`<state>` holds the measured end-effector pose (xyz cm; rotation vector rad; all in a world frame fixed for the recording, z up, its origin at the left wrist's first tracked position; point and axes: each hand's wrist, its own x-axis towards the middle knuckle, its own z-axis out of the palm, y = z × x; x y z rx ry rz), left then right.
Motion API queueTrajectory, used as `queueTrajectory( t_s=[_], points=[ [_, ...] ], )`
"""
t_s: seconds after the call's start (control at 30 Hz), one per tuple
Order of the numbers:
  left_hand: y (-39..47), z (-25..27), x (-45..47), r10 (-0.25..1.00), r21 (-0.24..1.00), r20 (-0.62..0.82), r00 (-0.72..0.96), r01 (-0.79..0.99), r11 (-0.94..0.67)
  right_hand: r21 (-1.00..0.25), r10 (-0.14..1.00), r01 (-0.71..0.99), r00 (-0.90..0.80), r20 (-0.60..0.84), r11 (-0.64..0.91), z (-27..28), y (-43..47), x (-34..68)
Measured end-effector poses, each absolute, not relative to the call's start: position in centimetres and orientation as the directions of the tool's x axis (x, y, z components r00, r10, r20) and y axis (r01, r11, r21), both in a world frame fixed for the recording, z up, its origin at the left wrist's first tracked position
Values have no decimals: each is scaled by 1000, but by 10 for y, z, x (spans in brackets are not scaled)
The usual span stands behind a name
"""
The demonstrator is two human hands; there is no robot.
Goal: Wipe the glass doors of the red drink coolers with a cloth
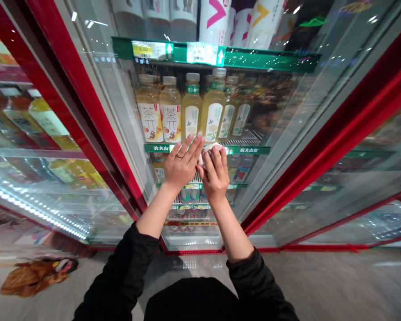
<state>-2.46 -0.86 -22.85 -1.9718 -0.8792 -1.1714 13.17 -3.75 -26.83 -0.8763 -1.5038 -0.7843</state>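
Both of my hands are up against the glass door (277,120) of a red-framed drinks fridge. My left hand (183,164) lies flat on the pane with its fingers stretched out, a ring on one of them. Beside it, my right hand (215,176) presses a crumpled white cloth (205,154) to the glass; the fingers cover much of it. The two hands nearly touch at the thumbs. Behind the glass, just above the fingers, stand tea bottles (214,111) in a row on a shelf with a green label strip (250,150).
A red door frame (96,107) runs along the left and another red frame (324,129) along the right. More bottles (50,116) show in the fridge at left. A brown cloth-like heap (30,277) lies on the grey floor (354,285) at lower left.
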Motion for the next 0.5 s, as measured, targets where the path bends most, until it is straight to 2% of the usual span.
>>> queueTrajectory(
  t_s=[0.1, 0.17, 0.27, 0.33, 0.5],
  points=[
    [-7, -229, -25, 248, -171, 895, 372, 798, -578, 21, 119, 864, -93, 989, 503, -269, -31, 149],
    [-7, -229, -23, 251, -157, 897, 364, 792, -590, 11, 68, 871, -50, 996, 490, -269, -28, 164],
    [-8, -229, -21, 184, -190, 920, 347, 804, -564, -80, -3, 888, 91, 996, 452, -264, -22, 174],
    [-9, -229, -21, 141, -219, 929, 344, 813, -540, -105, 12, 875, 112, 994, 473, -263, -22, 168],
    [-10, -228, -22, 230, -148, 909, 348, 784, -603, 71, 81, 857, -130, 988, 510, -280, -34, 160]
  ],
)
